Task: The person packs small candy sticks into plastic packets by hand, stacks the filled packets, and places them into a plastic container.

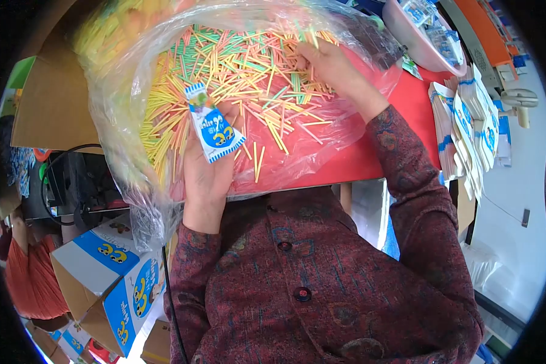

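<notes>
A blue and white printed packet (215, 126) lies tilted across my left hand (207, 167), whose fingers are partly hidden beneath it. Many thin sticks (242, 67) in yellow, pink and green are spread over a clear plastic sheet (309, 161). My right hand (329, 65) is at the upper right of the pile, fingers pinched together around a few thin sticks (312, 40).
Stacked flat white and blue packets (467, 121) lie at the right edge of the red table (415, 100). Behind them stands a pink basin (415, 45) holding packets. Printed cartons (112, 261) stand at lower left, near another person in orange (39, 279).
</notes>
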Motion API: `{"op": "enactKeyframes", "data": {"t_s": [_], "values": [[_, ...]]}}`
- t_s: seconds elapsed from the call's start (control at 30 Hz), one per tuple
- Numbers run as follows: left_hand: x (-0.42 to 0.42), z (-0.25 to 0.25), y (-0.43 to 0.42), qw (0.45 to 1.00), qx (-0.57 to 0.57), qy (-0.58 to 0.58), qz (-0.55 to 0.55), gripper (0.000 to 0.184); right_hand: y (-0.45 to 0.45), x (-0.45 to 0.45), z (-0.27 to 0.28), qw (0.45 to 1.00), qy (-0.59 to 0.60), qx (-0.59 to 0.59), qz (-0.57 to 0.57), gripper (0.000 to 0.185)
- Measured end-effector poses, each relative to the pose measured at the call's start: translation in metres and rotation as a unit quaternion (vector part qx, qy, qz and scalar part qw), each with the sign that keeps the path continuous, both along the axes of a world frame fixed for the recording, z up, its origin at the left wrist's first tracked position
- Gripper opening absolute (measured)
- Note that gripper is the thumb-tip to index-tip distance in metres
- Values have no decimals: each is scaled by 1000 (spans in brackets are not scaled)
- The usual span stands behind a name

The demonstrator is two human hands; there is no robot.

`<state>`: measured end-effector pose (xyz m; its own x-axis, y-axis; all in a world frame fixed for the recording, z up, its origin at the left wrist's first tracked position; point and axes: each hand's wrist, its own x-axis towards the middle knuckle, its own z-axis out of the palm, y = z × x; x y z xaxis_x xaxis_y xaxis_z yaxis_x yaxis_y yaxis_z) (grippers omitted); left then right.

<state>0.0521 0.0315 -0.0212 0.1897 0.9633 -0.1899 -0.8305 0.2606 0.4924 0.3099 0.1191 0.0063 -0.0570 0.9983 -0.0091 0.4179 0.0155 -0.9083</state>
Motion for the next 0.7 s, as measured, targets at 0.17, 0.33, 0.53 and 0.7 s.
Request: {"op": "enactKeyframes", "data": {"t_s": [0.17, 0.33, 0.53, 0.7], "values": [[30, 6, 10, 989, 22, -143, -25, 35, -14, -42, 15, 864, 497, -86, -8, 20], [69, 19, 20, 990, 35, -136, 6, 32, -38, -94, 16, 879, 475, -42, -23, 19], [62, 11, 17, 987, 13, -158, 33, 30, -52, -113, 14, 876, 471, -23, -97, 21], [54, 12, 20, 982, 61, -176, 1, 28, -58, -115, 17, 842, 530, -13, -101, 18]]}}
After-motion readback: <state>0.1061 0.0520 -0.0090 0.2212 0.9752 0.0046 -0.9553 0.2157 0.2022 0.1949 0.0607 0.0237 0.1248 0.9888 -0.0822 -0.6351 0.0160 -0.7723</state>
